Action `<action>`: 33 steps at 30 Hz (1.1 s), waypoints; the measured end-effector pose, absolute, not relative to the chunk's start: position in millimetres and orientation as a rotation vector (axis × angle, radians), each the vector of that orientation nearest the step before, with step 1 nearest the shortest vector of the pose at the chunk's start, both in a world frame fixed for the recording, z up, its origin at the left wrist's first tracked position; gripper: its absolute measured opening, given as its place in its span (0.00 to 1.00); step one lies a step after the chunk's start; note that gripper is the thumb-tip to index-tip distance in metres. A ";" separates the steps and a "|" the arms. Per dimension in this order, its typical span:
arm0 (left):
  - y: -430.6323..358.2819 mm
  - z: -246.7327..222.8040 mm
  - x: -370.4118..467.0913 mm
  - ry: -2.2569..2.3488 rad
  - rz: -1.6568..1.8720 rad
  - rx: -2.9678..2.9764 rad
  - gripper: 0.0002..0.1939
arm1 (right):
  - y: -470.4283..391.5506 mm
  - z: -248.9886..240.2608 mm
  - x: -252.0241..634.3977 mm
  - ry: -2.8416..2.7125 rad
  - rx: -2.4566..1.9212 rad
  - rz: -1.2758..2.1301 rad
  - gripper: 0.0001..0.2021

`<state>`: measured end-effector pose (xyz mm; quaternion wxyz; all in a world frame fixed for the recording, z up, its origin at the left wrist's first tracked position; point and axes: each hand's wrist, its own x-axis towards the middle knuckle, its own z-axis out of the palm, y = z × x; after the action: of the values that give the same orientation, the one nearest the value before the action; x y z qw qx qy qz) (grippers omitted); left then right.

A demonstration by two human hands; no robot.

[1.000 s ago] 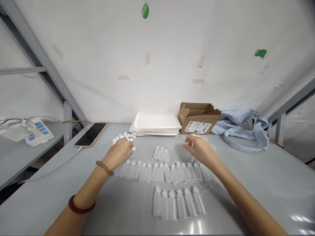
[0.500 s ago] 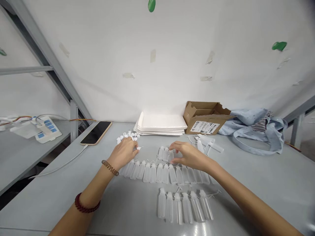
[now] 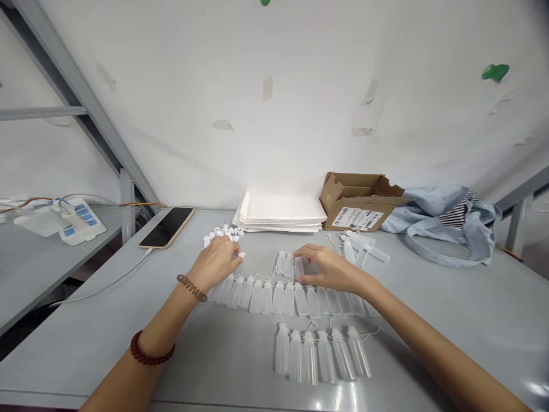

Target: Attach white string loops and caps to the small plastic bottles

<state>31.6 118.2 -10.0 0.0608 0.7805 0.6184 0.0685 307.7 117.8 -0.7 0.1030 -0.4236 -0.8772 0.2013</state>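
Note:
My left hand (image 3: pixel 218 260) is at the small white caps (image 3: pixel 223 231), its thumb and index finger closed about one white cap with a thin tip (image 3: pixel 242 254). My right hand (image 3: pixel 328 266) has its thumb and index finger around a small translucent plastic bottle (image 3: pixel 299 269), at the end of a short row. Two similar bottles (image 3: pixel 284 264) lie just left of it. Below both hands runs a long row of the same bottles (image 3: pixel 278 298), its right end partly hidden by my right forearm. Nearer to me lies another row of bottles (image 3: pixel 321 356).
White padded envelopes (image 3: pixel 281 214) are stacked against the wall beside an open cardboard box (image 3: pixel 360 206). Further right lies light blue cloth (image 3: pixel 446 229). More bottles (image 3: pixel 369 249) lie before the box. A phone (image 3: pixel 167 228) with a charging cable is at left.
The view has tilted slightly, so everything sits a little higher in it. My hands stay at the same cap and bottle, with hardly any movement.

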 end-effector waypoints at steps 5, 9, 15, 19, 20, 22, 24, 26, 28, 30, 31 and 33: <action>118.4 -10.0 31.1 1.857 0.246 2.337 0.13 | 120.4 -2.1 318.8 -2.515 -1.197 0.481 0.21; 116.7 -3.5 34.8 1.772 0.350 2.258 0.12 | 115.4 -1.0 326.3 -2.411 -1.047 0.257 0.22; 99.6 17.4 59.5 1.372 0.832 1.599 0.13 | 90.0 -4.1 313.6 -2.282 -0.745 -0.050 0.24; 84.2 19.9 83.3 1.012 0.973 1.215 0.12 | 72.2 -3.2 297.2 -2.279 -0.673 -0.176 0.25; 81.5 18.0 88.6 0.948 0.987 1.129 0.11 | 68.8 -2.1 293.9 -2.283 -0.654 -0.192 0.25; 77.9 12.6 97.3 0.857 1.011 0.991 0.10 | 63.8 0.3 289.1 -2.293 -0.618 -0.219 0.25; 75.9 7.5 103.2 0.775 1.011 0.892 0.10 | 61.1 1.9 286.8 -2.301 -0.607 -0.240 0.25; 74.2 5.0 106.7 0.702 0.998 0.830 0.09 | 60.3 2.3 286.4 -2.302 -0.607 -0.256 0.25; 72.1 5.4 108.6 0.666 0.998 0.807 0.09 | 60.6 1.7 286.9 -2.294 -0.598 -0.272 0.25; 69.5 7.5 109.8 0.662 1.011 0.805 0.09 | 61.1 0.9 287.3 -2.285 -0.588 -0.297 0.26; 68.1 8.6 110.2 0.667 1.018 0.809 0.09 | 61.2 0.6 287.4 -2.279 -0.586 -0.313 0.26; 66.0 10.2 110.8 0.678 1.030 0.820 0.09 | 61.2 0.3 287.2 -2.264 -0.582 -0.342 0.27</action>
<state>110.8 66.0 10.2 0.7383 0.3735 0.3090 0.4690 287.2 61.2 0.3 0.3797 -0.2277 -0.8866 -0.1341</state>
